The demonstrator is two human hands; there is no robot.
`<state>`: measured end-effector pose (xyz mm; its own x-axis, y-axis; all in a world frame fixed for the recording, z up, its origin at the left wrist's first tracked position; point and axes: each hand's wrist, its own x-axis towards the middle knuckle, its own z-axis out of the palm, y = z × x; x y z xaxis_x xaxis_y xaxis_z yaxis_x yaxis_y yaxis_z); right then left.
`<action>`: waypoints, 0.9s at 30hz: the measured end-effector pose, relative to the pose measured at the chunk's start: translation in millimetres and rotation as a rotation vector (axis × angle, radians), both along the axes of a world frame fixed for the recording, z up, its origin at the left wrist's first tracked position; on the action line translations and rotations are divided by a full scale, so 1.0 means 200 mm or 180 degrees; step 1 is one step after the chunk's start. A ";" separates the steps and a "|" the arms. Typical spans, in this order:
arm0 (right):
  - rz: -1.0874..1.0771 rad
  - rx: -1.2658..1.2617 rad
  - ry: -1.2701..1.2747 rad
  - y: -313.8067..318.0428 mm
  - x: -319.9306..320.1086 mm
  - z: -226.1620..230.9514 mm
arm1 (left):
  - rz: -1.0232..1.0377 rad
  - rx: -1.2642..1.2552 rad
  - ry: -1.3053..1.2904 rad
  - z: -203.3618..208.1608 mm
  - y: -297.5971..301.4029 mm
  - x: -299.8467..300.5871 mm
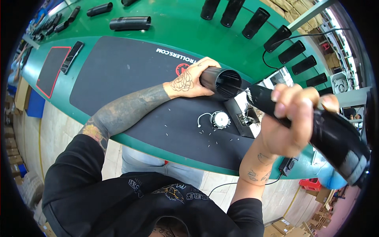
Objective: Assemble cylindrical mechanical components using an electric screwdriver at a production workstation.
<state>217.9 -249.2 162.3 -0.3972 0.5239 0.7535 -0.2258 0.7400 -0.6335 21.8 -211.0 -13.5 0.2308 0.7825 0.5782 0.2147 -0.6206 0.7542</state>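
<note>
My left hand (192,80) is closed around a black hollow cylinder (213,78), which lies on its side with its open, ribbed end facing right. In my right hand (290,118) is a black electric screwdriver (337,136), tilted so that its thin bit points left at the cylinder's open rim. Whether the bit touches the rim I cannot tell. Just below the cylinder, a small round motor-like part (220,119) with a white top and a short white cable rests on the dark mat (130,71). Several tiny screws (209,145) lie scattered near it.
A metal-fronted device (241,114) stands under the screwdriver. Several black cylinders (256,23) stand along the green table's (177,31) far right side; another cylinder (130,23) lies at the back. At left are a dark flat object (72,57) and a red-edged panel (53,72).
</note>
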 end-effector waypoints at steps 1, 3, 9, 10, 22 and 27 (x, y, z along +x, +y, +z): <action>-0.0022 -0.0157 0.0830 -0.08 -0.01 0.02 | 0.0024 0.0088 0.0113 0.00 0.01 0.02; 0.0220 0.0014 0.1983 -0.16 0.03 0.08 | 0.0223 0.0006 0.0046 0.00 0.01 0.01; -0.0543 -0.0129 0.1511 -0.29 0.23 0.21 | 0.0437 0.0044 0.0141 0.01 0.00 0.00; -0.0569 -0.0358 0.1197 -0.27 0.23 0.19 | 0.0417 0.0038 0.0146 0.01 0.00 0.00; 0.0872 -0.1395 0.1177 -0.18 0.27 0.21 | -0.0079 0.0132 0.0008 -0.02 -0.01 -0.04; 0.0530 -0.0696 0.1898 -0.30 0.20 0.21 | 0.0096 0.0273 -0.0215 -0.03 0.01 -0.01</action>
<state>256.9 -309.5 203.3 -0.0333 0.6576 0.7526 -0.6852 0.5332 -0.4962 20.6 -209.9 -20.1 0.1660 0.7356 0.6567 0.1849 -0.6774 0.7120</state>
